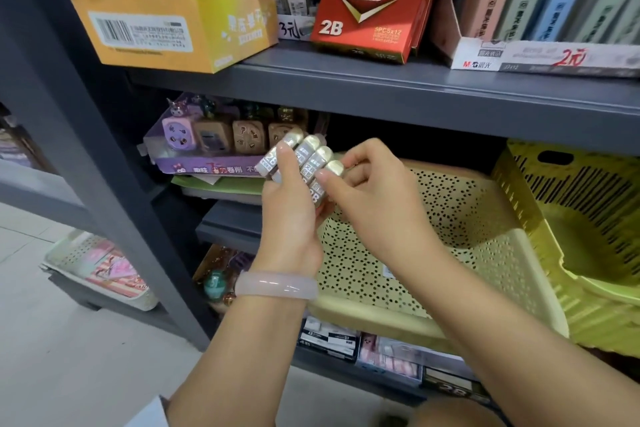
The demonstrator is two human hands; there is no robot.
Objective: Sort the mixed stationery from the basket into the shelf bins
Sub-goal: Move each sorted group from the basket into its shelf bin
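Item: four 2B lead tubes, fanned loosely in my left hand above the basket, right hand pinching one; risk: a loose tube may slip back in.

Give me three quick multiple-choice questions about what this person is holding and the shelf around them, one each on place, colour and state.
1. Where does the red 2B box stand?
A. On the shelf above the hands
B. Inside the cream basket
C. On the floor

2. What colour is the bracelet on the left wrist?
A. Black
B. Pale pink
C. Bright green

3. How does the left hand hold the lead tubes?
A. It lies flat beneath them
B. It hangs idle
C. Its fingers grip them as a bunch

Answers: 1 A, the box sits on the upper grey shelf. 2 B, the band looks pale pink. 3 C, the thumb and fingers curl round the tubes, while the right hand pinches one.
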